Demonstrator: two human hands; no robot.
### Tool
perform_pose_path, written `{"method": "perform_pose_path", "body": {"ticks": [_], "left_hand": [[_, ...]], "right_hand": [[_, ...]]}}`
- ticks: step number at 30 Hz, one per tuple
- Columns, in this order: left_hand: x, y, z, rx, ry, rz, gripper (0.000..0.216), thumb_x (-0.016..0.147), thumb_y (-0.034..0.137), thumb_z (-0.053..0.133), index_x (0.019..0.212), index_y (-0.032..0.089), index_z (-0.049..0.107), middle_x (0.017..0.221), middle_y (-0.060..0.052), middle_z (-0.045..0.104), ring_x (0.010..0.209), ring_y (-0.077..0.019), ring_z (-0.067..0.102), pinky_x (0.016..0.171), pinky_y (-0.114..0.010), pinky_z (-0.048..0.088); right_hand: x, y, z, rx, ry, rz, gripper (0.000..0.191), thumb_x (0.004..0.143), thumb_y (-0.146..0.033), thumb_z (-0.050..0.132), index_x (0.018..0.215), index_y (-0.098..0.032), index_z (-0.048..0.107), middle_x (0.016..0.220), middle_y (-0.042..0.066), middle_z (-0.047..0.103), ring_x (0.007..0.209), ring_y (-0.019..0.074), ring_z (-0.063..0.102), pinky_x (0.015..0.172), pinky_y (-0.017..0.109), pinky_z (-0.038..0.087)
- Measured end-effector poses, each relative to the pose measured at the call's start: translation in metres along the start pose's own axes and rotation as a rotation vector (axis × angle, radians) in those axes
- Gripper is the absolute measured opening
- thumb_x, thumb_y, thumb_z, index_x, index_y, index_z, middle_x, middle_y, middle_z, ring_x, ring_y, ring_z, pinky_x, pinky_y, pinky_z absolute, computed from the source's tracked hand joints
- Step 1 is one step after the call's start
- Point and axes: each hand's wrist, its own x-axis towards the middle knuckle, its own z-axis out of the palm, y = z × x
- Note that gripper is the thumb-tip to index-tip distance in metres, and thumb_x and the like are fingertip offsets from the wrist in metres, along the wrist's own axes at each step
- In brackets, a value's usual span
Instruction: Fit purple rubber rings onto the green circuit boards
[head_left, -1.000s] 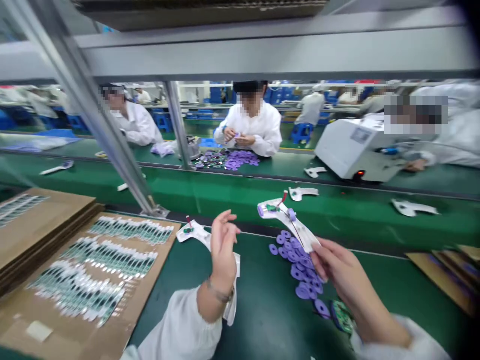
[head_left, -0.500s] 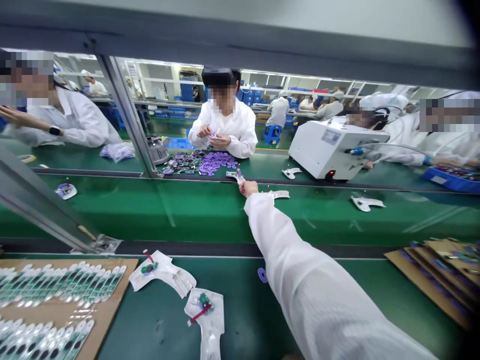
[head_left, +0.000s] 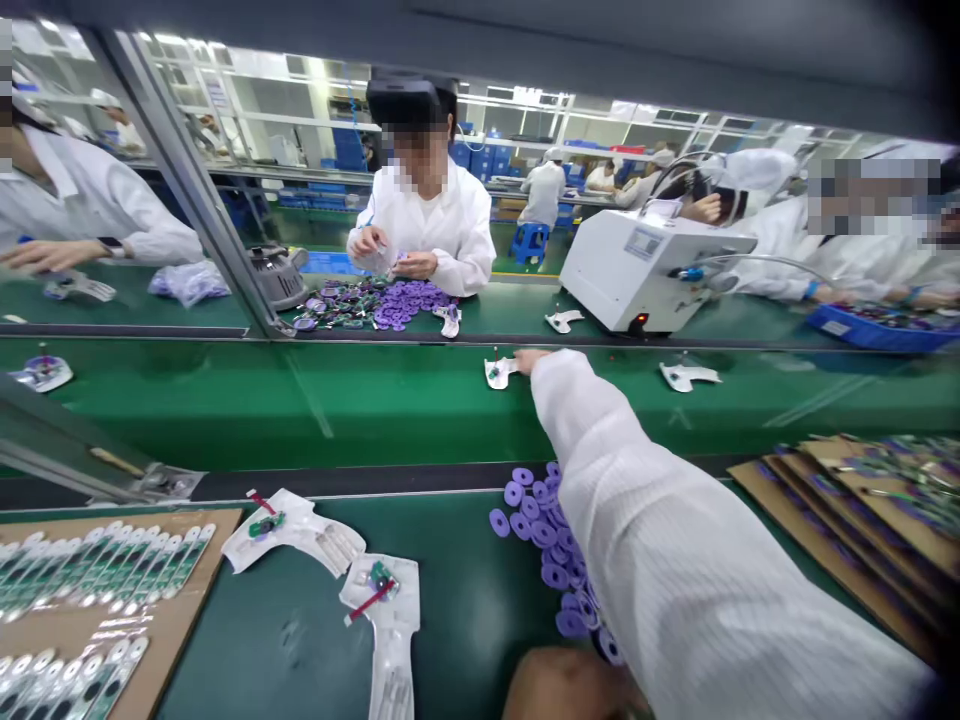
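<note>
My right hand [head_left: 529,360] stretches far out over the green belt [head_left: 390,400]. Its fingers are closed at the narrow end of a white plastic shell [head_left: 499,372], which has a small green board and a red strip in it. The fingertips are small and partly hidden. At the bottom edge shows a blurred part of my left hand [head_left: 570,685], its fingers not visible. Between my hands lies a pile of purple rings [head_left: 544,530], partly covered by my right sleeve. Two more white shells, one upper [head_left: 300,530] and one lower [head_left: 394,620], lie on the near bench.
Cardboard with rows of green-and-white strips [head_left: 187,600] lies left. Stacked cardboard sheets [head_left: 787,500] stand right. Across the belt a person [head_left: 427,220] works behind purple rings, beside a white shell [head_left: 448,320]. A white machine [head_left: 652,270] and a metal post [head_left: 180,170] stand there too.
My right hand has let go of a shell, now at the far bench's edge, and moved back right to another shell on the belt. The near purple pile has come into view.
</note>
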Motion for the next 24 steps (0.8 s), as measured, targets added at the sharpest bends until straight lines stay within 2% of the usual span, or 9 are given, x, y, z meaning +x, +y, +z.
{"method": "perform_pose_path", "body": {"ticks": [2,4,8,10,13,16,20,22,24], "left_hand": [[0.002,0.004,0.003,0.124,0.130,0.149,0.019,0.079,0.024,0.058,0.091,0.021,0.072,0.073,-0.005,0.068,0.069,-0.0170,0.061,0.070,-0.027,0.050],[0.002,0.010,0.002,0.107,0.321,0.179,0.018,0.081,0.022,0.055,0.091,0.019,0.069,0.076,-0.006,0.066,0.070,-0.0162,0.059,0.070,-0.027,0.050],[0.001,0.023,-0.017,-0.384,0.728,0.038,0.025,0.090,0.032,0.052,0.112,0.019,0.056,0.098,-0.008,0.061,0.081,-0.0168,0.063,0.068,-0.028,0.053],[0.002,0.031,-0.026,-0.652,0.790,0.022,0.036,0.092,0.042,0.049,0.120,0.020,0.048,0.107,-0.009,0.059,0.088,-0.0204,0.065,0.070,-0.033,0.056],[-0.002,0.043,-0.032,-0.846,0.679,-0.055,0.052,0.089,0.056,0.049,0.130,0.024,0.044,0.122,-0.012,0.058,0.099,-0.0261,0.064,0.070,-0.041,0.060],[-0.015,0.047,-0.031,-0.754,0.543,-0.240,0.056,0.078,0.047,0.068,0.125,0.020,0.054,0.116,-0.011,0.063,0.088,-0.0229,0.066,0.058,-0.031,0.060],[-0.038,0.038,-0.036,-0.435,0.385,-0.406,0.041,0.077,0.041,0.069,0.109,0.016,0.068,0.096,-0.008,0.070,0.073,-0.0184,0.065,0.054,-0.027,0.056],[-0.045,0.033,-0.041,-0.178,0.284,-0.392,0.033,0.081,0.039,0.065,0.105,0.018,0.071,0.101,-0.009,0.071,0.085,-0.0216,0.067,0.069,-0.031,0.058],[-0.048,0.030,-0.046,0.139,0.221,-0.286,0.027,0.086,0.035,0.059,0.103,0.019,0.072,0.106,-0.009,0.071,0.097,-0.0237,0.066,0.084,-0.036,0.054]], "right_hand": [[-0.032,0.012,0.005,-0.073,-0.060,-0.041,0.032,0.094,-0.034,0.058,0.121,-0.017,0.057,0.123,0.009,0.057,0.105,0.0214,0.060,0.089,0.043,0.052],[-0.068,0.020,0.006,-0.114,-0.108,-0.109,0.031,0.093,-0.031,0.059,0.120,-0.015,0.057,0.124,0.010,0.057,0.108,0.0225,0.058,0.092,0.044,0.050],[-0.157,0.038,-0.017,-0.098,-0.154,-0.269,0.032,0.092,-0.023,0.058,0.121,-0.010,0.055,0.120,0.016,0.055,0.113,0.0249,0.054,0.100,0.038,0.042],[-0.214,0.047,-0.031,-0.068,-0.181,-0.337,0.038,0.090,-0.029,0.061,0.123,-0.014,0.053,0.117,0.012,0.056,0.108,0.0237,0.055,0.099,0.036,0.043],[-0.304,0.054,-0.034,0.020,-0.253,-0.510,0.042,0.088,-0.029,0.061,0.127,-0.017,0.051,0.116,0.012,0.056,0.100,0.0243,0.058,0.088,0.036,0.049],[-0.369,0.065,-0.019,0.201,-0.268,-0.522,0.044,0.090,-0.033,0.059,0.132,-0.020,0.048,0.122,0.011,0.056,0.107,0.0238,0.057,0.088,0.035,0.049],[-0.403,0.098,0.001,0.342,-0.020,-0.233,0.020,0.095,-0.025,0.049,0.111,-0.021,0.061,0.107,0.007,0.065,0.092,0.0185,0.062,0.077,0.030,0.051],[-0.405,0.114,0.008,0.242,0.077,-0.151,0.016,0.093,-0.018,0.050,0.097,-0.020,0.065,0.097,0.005,0.068,0.088,0.0198,0.061,0.077,0.032,0.050],[-0.403,0.121,0.013,0.116,0.096,-0.174,0.018,0.091,-0.013,0.050,0.096,-0.020,0.066,0.096,0.005,0.069,0.093,0.0219,0.060,0.082,0.035,0.049]]}}
